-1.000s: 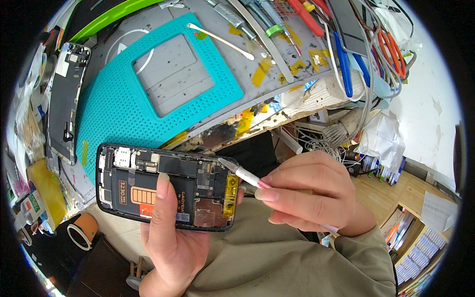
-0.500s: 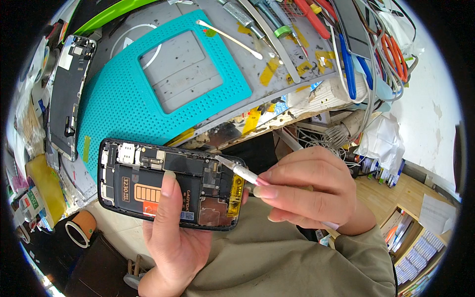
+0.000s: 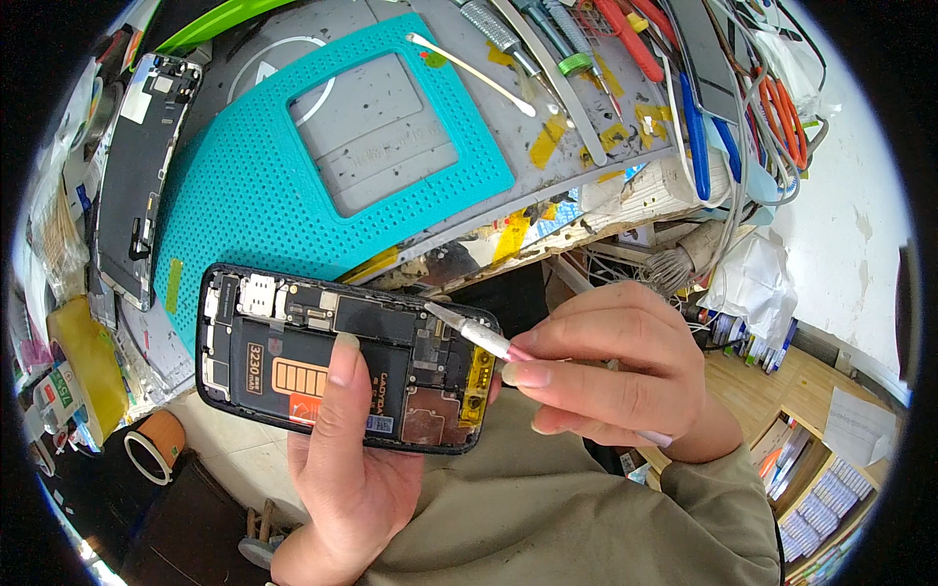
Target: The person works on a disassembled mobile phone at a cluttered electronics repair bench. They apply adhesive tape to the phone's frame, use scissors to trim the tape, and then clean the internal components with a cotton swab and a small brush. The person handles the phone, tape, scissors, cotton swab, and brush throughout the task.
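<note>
My left hand grips an opened smartphone from below, its thumb pressed across the black battery. The phone's inner parts face up, with a yellow-taped strip at its right end. Between the thumb and fingers of my right hand is a thin blade tool with a whitish wrapped handle. Its flat metal tip reaches the phone's far edge, near the upper right corner. How deep the tip sits at that edge I cannot tell. The remaining left fingers are hidden under the phone.
A teal perforated mat lies on the grey bench, with a cotton swab across its corner. At left rests a detached phone screen. Screwdrivers, pliers and tangled cables crowd the back right. A brown bin stands lower left.
The view has shifted slightly, so the bench things appear a little to the right. The phone is tilted a bit differently, and the blade tip stays at its far edge.
</note>
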`<state>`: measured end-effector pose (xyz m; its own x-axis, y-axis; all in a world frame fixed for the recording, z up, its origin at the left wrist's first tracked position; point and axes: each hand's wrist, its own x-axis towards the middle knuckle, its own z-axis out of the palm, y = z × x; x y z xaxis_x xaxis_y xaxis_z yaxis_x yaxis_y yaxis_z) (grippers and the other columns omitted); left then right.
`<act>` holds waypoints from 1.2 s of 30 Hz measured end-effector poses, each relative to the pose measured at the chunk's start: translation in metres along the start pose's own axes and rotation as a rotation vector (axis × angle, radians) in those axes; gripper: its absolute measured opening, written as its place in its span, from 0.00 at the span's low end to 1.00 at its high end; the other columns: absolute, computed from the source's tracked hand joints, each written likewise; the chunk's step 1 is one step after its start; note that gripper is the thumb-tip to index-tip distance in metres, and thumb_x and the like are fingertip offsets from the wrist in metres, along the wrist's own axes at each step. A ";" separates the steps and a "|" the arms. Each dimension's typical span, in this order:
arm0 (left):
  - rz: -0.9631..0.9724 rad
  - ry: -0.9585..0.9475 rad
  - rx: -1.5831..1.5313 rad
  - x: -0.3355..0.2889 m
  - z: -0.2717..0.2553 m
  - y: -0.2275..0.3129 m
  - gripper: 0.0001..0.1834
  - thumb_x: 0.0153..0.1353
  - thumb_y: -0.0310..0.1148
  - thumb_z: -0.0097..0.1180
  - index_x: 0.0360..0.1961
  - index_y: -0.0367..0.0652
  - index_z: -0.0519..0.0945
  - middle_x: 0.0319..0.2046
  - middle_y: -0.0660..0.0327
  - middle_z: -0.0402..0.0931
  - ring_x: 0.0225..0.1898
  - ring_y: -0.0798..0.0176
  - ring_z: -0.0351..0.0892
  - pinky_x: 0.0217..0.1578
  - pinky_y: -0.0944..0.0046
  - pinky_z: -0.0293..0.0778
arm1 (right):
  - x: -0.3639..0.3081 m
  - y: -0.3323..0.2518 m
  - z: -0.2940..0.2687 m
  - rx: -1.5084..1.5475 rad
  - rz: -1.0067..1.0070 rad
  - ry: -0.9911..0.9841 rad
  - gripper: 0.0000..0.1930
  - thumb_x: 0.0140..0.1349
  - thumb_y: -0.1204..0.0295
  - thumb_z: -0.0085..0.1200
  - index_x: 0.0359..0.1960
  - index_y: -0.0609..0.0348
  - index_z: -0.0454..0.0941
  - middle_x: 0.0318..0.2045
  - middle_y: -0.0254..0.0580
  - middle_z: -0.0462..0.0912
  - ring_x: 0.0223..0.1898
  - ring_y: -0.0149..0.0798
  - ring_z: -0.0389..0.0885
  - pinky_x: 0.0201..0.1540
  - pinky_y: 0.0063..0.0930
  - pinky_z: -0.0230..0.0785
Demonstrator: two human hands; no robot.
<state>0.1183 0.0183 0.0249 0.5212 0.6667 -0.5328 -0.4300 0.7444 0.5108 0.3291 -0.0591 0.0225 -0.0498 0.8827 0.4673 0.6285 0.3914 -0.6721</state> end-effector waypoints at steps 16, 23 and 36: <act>-0.006 -0.003 -0.015 0.000 0.002 0.001 0.25 0.80 0.45 0.42 0.68 0.41 0.69 0.55 0.52 0.83 0.54 0.52 0.85 0.54 0.49 0.82 | 0.002 0.006 0.001 0.040 -0.013 -0.003 0.19 0.53 0.71 0.75 0.48 0.60 0.88 0.41 0.41 0.88 0.34 0.39 0.85 0.37 0.29 0.80; -0.027 -0.018 0.026 0.000 0.001 0.003 0.24 0.79 0.44 0.43 0.67 0.40 0.70 0.55 0.53 0.83 0.55 0.54 0.85 0.56 0.50 0.81 | 0.002 0.006 0.005 0.047 -0.012 0.011 0.20 0.53 0.70 0.75 0.49 0.60 0.88 0.41 0.41 0.87 0.34 0.38 0.84 0.36 0.29 0.80; 0.005 0.061 -0.035 0.000 0.004 0.002 0.22 0.79 0.40 0.48 0.65 0.38 0.71 0.53 0.52 0.83 0.52 0.55 0.87 0.53 0.49 0.85 | 0.001 0.008 0.007 0.088 0.023 0.003 0.19 0.53 0.68 0.76 0.47 0.56 0.90 0.40 0.39 0.87 0.33 0.38 0.83 0.33 0.27 0.75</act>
<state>0.1208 0.0194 0.0285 0.4738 0.6709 -0.5705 -0.4584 0.7410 0.4906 0.3282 -0.0534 0.0135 -0.0336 0.8912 0.4525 0.5586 0.3921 -0.7309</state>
